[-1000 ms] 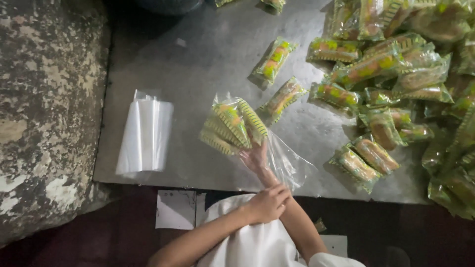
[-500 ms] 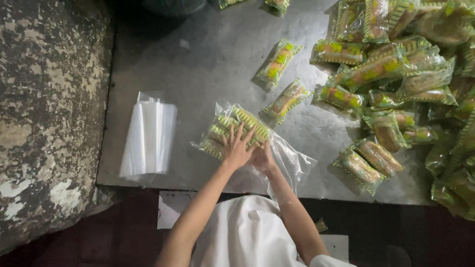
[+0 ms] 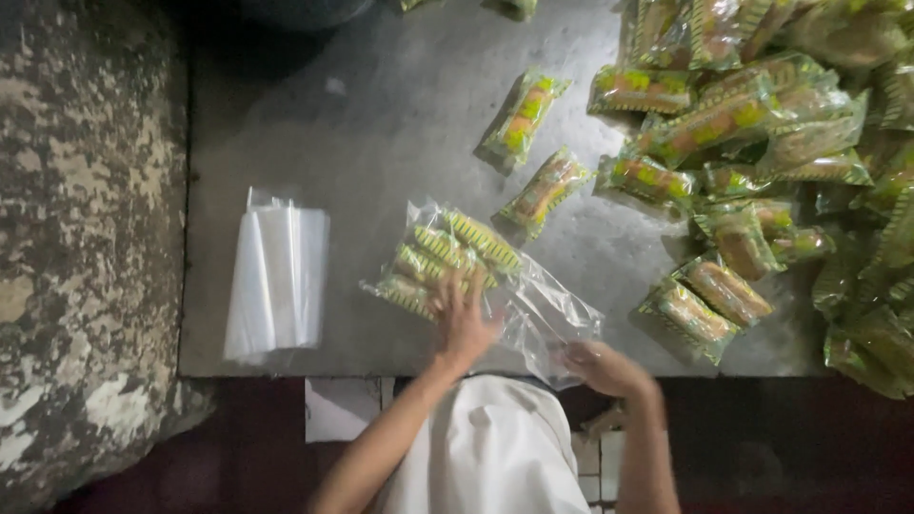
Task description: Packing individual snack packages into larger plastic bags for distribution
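While the clear bag (image 3: pixel 495 290) lies near the table's (image 3: pixel 381 124) front edge, about four snack packs (image 3: pixel 447 257) inside are pressed flat by the open left hand (image 3: pixel 464 324); the bag's mouth is gripped by the right hand (image 3: pixel 605 369). Closing seems due. Two loose packs (image 3: pixel 538 157) lie behind; one stack of empty bags (image 3: pixel 276 276) lies leftward.

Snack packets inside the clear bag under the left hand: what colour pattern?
Snack packets: green and yellow stripes, seen through the clear bag in the head view.
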